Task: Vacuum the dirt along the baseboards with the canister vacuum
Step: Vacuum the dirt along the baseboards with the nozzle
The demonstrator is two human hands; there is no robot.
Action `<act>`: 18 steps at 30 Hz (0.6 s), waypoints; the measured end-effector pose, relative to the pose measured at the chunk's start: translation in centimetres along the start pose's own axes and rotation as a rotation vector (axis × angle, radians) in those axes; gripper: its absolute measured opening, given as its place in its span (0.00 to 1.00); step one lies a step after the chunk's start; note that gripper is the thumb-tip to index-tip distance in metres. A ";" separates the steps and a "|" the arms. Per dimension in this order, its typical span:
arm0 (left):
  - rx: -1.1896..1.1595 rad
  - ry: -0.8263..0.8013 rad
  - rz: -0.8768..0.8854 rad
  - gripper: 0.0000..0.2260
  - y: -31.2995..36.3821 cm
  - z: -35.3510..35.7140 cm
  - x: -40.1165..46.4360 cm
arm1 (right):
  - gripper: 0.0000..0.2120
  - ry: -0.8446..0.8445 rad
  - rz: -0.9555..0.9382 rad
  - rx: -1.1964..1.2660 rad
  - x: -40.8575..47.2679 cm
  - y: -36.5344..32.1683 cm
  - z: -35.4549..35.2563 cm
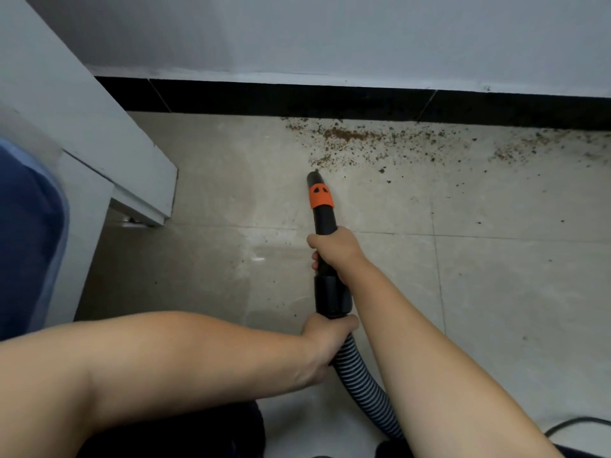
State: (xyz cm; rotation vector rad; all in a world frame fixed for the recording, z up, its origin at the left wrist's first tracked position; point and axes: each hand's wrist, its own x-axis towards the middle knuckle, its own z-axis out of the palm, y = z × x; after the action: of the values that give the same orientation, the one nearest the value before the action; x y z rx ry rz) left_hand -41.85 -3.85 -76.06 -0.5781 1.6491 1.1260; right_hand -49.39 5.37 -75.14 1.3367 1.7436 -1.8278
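Note:
A black vacuum nozzle [322, 209] with an orange band points at the floor, its tip just short of a patch of brown dirt [350, 140]. The dirt lies scattered along the black baseboard [297, 99], spreading to the right. My right hand [335, 251] is wrapped around the nozzle's black tube. My left hand [325, 338] grips the ribbed black hose [360, 385] just below the cuff. The hose runs down toward the bottom edge, partly hidden behind my right forearm. The canister itself is out of view.
A grey cabinet or furniture corner [139, 180] juts out at the left, near the wall. A blue cloth object [26, 246] sits at the far left edge. A black cable [575, 424] lies at the bottom right. Beige floor tiles [496, 292] spread to the right.

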 end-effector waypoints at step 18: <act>0.026 -0.127 0.036 0.09 1.4 6.1 0.5 | 0.06 0.186 0.023 0.112 1.5 0.5 -7.4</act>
State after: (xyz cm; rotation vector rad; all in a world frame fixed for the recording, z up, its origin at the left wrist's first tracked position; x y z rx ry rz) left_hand -40.29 2.25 -76.25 -0.4520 1.5676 1.1423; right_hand -46.75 12.41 -75.38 1.6094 1.7282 -1.8656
